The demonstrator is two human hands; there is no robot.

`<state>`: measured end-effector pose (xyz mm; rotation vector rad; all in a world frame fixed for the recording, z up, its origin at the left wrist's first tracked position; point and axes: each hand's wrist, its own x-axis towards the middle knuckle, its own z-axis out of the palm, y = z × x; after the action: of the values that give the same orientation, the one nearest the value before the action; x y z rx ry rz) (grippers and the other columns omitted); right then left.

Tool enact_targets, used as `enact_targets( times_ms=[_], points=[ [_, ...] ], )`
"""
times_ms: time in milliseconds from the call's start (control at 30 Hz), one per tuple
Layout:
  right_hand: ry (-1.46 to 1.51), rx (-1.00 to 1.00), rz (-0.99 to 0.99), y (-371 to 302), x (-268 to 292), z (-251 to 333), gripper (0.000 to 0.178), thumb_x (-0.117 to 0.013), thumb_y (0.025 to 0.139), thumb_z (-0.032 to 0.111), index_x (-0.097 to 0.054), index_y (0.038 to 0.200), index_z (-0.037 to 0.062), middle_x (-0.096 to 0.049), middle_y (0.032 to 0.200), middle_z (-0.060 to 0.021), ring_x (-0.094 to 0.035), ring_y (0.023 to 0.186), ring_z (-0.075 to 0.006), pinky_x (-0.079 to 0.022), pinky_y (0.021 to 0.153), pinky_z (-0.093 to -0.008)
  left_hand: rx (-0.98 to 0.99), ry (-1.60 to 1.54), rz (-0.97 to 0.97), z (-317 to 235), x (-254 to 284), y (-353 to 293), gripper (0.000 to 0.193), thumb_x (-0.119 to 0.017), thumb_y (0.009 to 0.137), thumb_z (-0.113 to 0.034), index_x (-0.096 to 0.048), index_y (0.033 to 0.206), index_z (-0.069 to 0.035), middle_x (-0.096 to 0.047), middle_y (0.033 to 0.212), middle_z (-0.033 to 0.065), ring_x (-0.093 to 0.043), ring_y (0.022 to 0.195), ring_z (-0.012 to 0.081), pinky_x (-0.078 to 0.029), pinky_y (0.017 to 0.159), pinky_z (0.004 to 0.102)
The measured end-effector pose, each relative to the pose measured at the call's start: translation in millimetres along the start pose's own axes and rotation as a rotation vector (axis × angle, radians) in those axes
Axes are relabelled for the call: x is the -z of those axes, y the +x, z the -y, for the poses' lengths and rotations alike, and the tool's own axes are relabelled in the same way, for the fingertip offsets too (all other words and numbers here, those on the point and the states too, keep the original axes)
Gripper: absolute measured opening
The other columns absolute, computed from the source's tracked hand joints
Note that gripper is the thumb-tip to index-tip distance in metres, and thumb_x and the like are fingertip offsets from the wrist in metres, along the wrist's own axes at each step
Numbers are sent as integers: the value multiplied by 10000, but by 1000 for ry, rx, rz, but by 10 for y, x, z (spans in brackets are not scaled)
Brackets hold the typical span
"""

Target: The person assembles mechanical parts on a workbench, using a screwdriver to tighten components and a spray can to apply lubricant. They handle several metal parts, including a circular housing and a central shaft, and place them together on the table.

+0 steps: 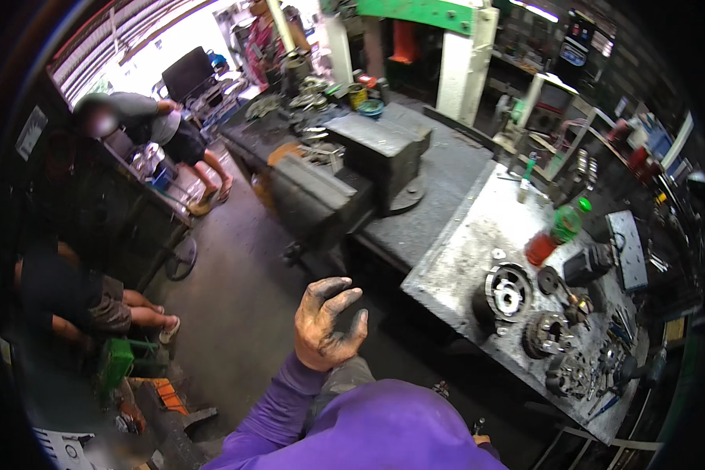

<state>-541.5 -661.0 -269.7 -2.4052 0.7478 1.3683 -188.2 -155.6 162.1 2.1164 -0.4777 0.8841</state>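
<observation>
My left hand (329,325), its fingers darkened with grime, is raised in front of me with the fingers bent and apart. Nothing is in it. It hangs over the floor, left of the metal-topped table (439,286). Purple cloth of my top (399,427) fills the lower middle and covers most of my right arm. Only a small part of my right hand (484,440) shows past the cloth. A small shiny metal end (478,425) juts up from it; what it belongs to is hidden.
Round metal machine parts (509,291), a bottle of red liquid (542,247) and loose tools (619,329) lie on the table. A large bench vise (321,192) stands ahead. One person (137,117) bends over at far left; another (70,294) is nearer, beside a green stool (117,362).
</observation>
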Motion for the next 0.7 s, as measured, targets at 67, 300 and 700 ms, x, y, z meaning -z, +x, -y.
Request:
enact_targets(
  times_ms=[67, 300, 700],
  points=[
    [150, -94, -30, -122, 14, 350, 488, -677, 893, 383, -761, 1087, -57, -702, 1197, -312, -666, 1219, -398, -515, 1056, -445, 21, 41, -6, 341, 325, 40, 353, -802, 753, -60, -720, 1094, -20, -650, 1145, 179, -679, 1037, 341, -588, 866, 424],
    [373, 1, -67, -158, 90, 1556, 505, -683, 755, 225, -706, 1087, -156, -726, 1062, -348, -719, 1076, -452, -564, 917, -458, 92, 145, -61, 1386, 932, 452, 303, -767, 805, -62, -697, 1097, -24, -650, 1133, 169, -678, 1021, 340, -572, 872, 436],
    [307, -108, 150, 309, 563, 2961, 518, -632, 777, 183, -685, 1172, -148, -671, 1213, -378, -657, 1220, -449, -536, 1006, -432, 249, 245, -82, 2607, 888, 794, 279, -761, 808, -44, -718, 1082, -19, -677, 1150, 152, -675, 1077, 334, -546, 953, 413]
  ],
)
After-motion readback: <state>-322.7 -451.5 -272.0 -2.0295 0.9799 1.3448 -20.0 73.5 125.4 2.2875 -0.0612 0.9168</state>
